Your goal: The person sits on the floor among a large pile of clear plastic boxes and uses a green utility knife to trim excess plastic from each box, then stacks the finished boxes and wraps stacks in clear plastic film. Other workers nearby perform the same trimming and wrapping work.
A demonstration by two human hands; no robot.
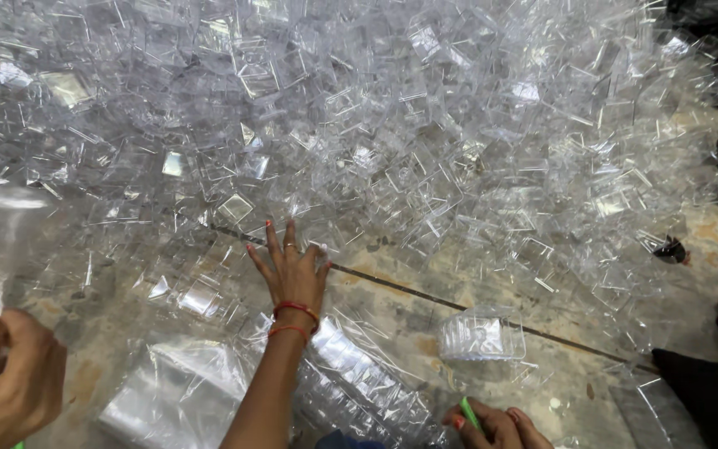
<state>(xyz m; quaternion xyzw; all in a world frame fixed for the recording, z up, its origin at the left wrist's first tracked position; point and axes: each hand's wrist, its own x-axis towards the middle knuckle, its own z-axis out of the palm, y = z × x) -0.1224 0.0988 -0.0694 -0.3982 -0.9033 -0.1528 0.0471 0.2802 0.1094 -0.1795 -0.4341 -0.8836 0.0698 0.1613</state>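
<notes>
Heap of clear plastic boxes [425, 141] around spread left hand [292, 274], right hand [496, 428] pinching green stick [469, 413]

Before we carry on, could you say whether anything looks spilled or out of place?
Yes: clear boxes lie heaped loose across the floor, tilted every way. Only one stack, right of the left hand, is neat. The right hand grips a green strip. No breakage visible.

A small workshop or packing floor for hand piecework. A vast heap of clear plastic pieces [392, 125] covers the worn stone floor [392, 312] from 9 to 3 o'clock. Clear plastic bags [176, 391] lie at 6 o'clock.
</notes>
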